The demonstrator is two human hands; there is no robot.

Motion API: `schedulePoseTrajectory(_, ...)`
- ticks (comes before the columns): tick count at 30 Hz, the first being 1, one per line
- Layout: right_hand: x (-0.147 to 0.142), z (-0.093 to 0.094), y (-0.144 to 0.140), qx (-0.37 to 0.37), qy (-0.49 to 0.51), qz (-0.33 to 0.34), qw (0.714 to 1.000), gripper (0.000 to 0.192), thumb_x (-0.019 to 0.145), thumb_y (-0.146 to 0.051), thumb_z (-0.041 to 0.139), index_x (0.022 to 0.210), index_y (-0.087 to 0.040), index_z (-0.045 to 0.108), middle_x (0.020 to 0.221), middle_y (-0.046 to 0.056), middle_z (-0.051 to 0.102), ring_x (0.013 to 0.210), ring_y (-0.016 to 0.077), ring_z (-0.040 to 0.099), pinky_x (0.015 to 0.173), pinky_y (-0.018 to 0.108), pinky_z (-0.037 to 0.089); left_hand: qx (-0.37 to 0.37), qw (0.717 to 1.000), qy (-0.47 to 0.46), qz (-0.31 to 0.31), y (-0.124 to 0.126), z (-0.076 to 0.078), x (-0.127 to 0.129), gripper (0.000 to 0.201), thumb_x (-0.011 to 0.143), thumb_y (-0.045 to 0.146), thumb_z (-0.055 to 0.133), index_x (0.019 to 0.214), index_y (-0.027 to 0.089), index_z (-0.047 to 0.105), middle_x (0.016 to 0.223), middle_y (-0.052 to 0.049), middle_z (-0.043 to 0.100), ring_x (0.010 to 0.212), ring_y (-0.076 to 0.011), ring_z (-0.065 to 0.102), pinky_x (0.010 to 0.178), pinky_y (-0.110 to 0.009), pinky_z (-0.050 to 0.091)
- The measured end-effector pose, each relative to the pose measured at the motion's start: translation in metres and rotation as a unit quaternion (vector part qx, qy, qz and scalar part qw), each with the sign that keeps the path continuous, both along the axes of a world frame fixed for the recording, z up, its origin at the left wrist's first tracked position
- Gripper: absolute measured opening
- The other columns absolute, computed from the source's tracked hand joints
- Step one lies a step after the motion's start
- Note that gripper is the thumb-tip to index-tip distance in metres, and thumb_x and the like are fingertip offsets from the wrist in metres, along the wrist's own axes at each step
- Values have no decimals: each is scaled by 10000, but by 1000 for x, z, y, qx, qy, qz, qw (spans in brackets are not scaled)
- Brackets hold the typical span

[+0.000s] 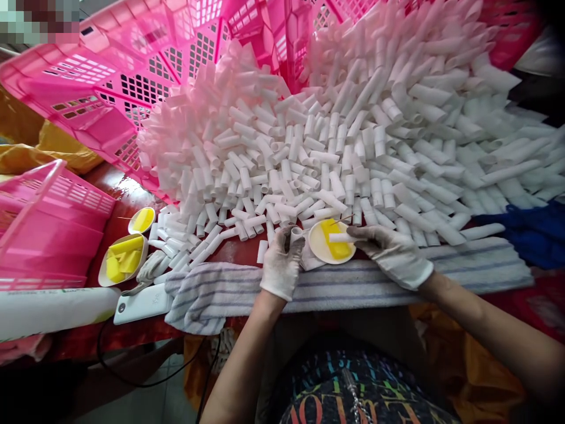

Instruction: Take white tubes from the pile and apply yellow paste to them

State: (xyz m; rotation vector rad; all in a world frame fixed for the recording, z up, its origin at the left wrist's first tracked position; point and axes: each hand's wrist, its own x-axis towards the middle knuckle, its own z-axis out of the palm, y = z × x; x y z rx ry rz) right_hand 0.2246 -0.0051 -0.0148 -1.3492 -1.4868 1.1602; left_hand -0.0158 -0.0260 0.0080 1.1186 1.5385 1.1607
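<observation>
Both my hands wear white gloves. My left hand [282, 262] grips a short white tube [296, 233] held upright, its open end up. My right hand [391, 253] pinches another white tube [339, 238] lying across a small white dish [315, 247] that holds a yellow sponge [335, 242]. A thin stick [342, 219] pokes out beside the right fingers. A huge heap of white tubes [335, 135] covers the table just beyond the dish. Both wrists rest over a striped towel [220, 291] on the near edge.
Pink plastic crates [110, 88] stand at the back, another pink crate [48, 229] at the left. Two more dishes with yellow sponges [126, 256] sit left, near a spare glove [150, 268] and a white phone [141, 303] with a black cable. Blue cloth [529, 232] lies right.
</observation>
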Motion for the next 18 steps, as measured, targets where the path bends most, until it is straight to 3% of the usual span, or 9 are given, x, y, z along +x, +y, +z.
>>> schedulePoseTrajectory(3,4,4,-2,35,-50,30,998,258,803,-406,746,1020,-272,785,1099,52,742,1004,255,706,964,388,585,0,999,-38,5,-2,-2,2,374,909,440,646,1201,212,588,1054,-33,678,792,-125,662,801,-269,541)
schedulePoseTrajectory(7,4,6,-5,-1,-39,18,999,404,851,-373,717,1239,-260,722,1257,42,727,1147,268,682,1107,397,504,-14,1000,-19,14,-6,3,5,366,907,439,654,1181,201,605,1054,-37,686,778,-114,658,801,-261,534)
schedulePoseTrajectory(12,3,1,-10,65,-26,17,997,183,815,-317,761,992,-289,796,1052,36,761,973,247,716,983,388,583,-36,999,-15,-5,-9,11,10,349,869,372,709,1160,201,620,1080,-63,715,956,-168,690,892,-296,531)
schedulePoseTrajectory(16,5,-1,-13,15,-29,31,999,435,816,-342,768,1241,-260,721,1263,41,719,1163,263,680,1089,382,531,-58,998,-39,-3,-12,14,12,349,836,335,738,1135,193,626,1027,-52,726,904,-157,696,856,-283,546)
schedulePoseTrajectory(18,4,-5,-14,13,-22,27,999,409,856,-392,731,1244,-262,716,1249,36,727,1159,265,685,1092,413,532,-78,995,-62,-4,-14,14,13,350,839,348,728,1133,188,627,1000,-45,727,848,-144,693,813,-276,554)
